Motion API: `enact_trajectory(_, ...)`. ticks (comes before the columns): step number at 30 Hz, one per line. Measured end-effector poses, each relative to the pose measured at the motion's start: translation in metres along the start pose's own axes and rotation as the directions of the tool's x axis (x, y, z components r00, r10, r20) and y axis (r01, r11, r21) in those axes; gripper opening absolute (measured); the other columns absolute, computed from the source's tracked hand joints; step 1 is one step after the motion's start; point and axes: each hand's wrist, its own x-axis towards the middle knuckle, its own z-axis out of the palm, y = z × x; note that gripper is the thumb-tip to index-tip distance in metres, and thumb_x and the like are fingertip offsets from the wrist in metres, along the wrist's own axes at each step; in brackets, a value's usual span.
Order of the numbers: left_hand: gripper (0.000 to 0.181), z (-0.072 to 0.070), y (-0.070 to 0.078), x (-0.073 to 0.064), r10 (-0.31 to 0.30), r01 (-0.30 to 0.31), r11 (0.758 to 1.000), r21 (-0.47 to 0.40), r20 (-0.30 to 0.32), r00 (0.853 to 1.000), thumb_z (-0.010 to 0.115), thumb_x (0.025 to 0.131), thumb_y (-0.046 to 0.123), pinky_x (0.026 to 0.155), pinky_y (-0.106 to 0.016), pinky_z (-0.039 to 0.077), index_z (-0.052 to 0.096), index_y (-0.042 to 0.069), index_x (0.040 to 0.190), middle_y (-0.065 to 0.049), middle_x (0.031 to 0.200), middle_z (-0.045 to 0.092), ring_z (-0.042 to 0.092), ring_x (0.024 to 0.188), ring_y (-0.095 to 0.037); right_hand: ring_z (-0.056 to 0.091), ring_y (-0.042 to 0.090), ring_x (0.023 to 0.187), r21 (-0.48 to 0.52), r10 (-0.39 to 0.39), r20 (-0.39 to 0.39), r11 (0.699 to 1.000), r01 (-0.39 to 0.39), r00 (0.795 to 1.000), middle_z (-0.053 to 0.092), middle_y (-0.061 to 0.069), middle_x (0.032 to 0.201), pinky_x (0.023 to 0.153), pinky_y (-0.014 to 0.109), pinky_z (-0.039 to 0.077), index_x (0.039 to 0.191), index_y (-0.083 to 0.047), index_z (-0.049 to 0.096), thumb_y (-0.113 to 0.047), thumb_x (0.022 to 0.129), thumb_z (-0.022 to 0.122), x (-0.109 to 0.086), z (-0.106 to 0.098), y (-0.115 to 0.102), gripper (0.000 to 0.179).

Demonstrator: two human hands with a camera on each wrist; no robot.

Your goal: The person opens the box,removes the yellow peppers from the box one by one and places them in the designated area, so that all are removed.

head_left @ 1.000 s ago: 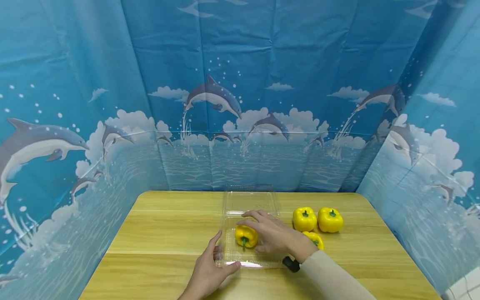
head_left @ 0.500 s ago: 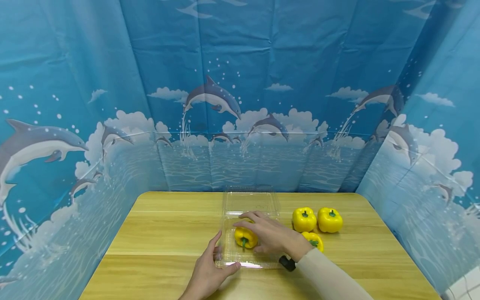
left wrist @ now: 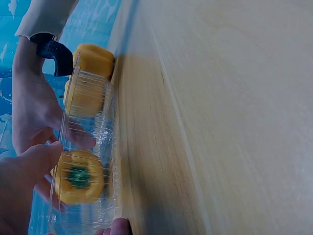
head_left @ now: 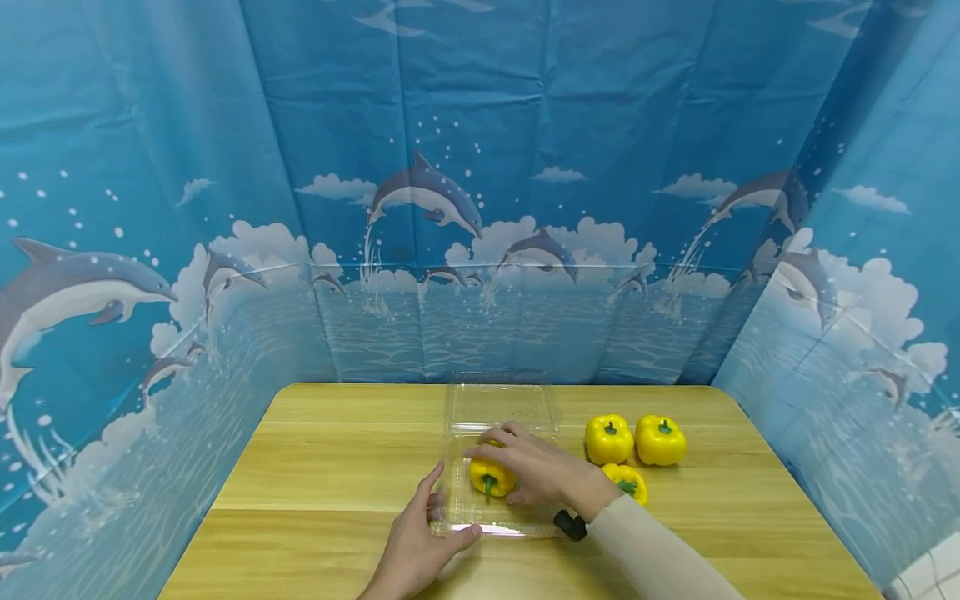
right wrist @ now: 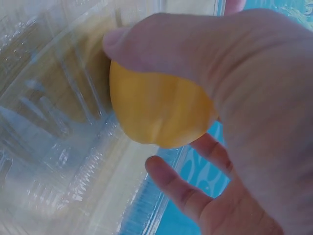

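A hinged clear plastic container (head_left: pixel 463 508) lies with its lid up at the back. One yellow bell pepper (head_left: pixel 491 477) sits in its base, green stem toward me. My right hand (head_left: pixel 536 467) holds this pepper from above, thumb (right wrist: pixel 161 41) on one side and fingers curved over the other. In the left wrist view the pepper (left wrist: pixel 80 183) shows through the container wall. My left hand (head_left: pixel 420 533) grips the container's near left corner, thumb at the front rim and fingers along the left side.
Three more yellow bell peppers are on the table right of the container: one at the back (head_left: pixel 609 439), one beside it (head_left: pixel 661 440) and one nearer (head_left: pixel 627 483). The wooden table (head_left: pixel 322 467) is backed by a blue dolphin curtain (head_left: pixel 480 208).
My right hand and its black wrist strap have shifted slightly left, fingers further over the pepper. The left hand, container and other peppers look unmoved.
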Motion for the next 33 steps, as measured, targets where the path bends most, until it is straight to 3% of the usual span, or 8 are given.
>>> enact_trajectory(11, 0.116, 0.0001, 0.001, -0.0008, -0.006, 0.006, 1.0, -0.001, 0.002, 1.0, 0.102, 0.092, 0.041, 0.089, -0.054, 0.071, 0.034, 0.022, 0.184, -0.031, 0.156, 0.067, 0.071, 0.134, -0.044, 0.053, 0.03, 0.156, 0.012, 0.018, 0.014, 1.0, -0.018, 1.0, 0.059, -0.001, 0.167, 0.118, 0.05, 0.065, 0.164, -0.028, 0.065, -0.011, 0.094, 0.1, 0.0023, 0.0025, 0.0008, 0.08)
enact_trajectory(33, 0.116, 0.0009, 0.0016, -0.0007, -0.021, 0.021, 1.0, -0.002, -0.001, 1.0, 0.102, 0.092, 0.042, 0.09, -0.052, 0.071, 0.034, 0.023, 0.184, -0.03, 0.156, 0.067, 0.071, 0.134, -0.043, 0.056, 0.03, 0.151, 0.067, 0.035, 0.0, 0.997, -0.035, 0.999, 0.061, 0.0, 0.163, 0.119, 0.054, 0.063, 0.16, -0.026, 0.068, -0.013, 0.091, 0.103, 0.0015, 0.0055, 0.0032, 0.079)
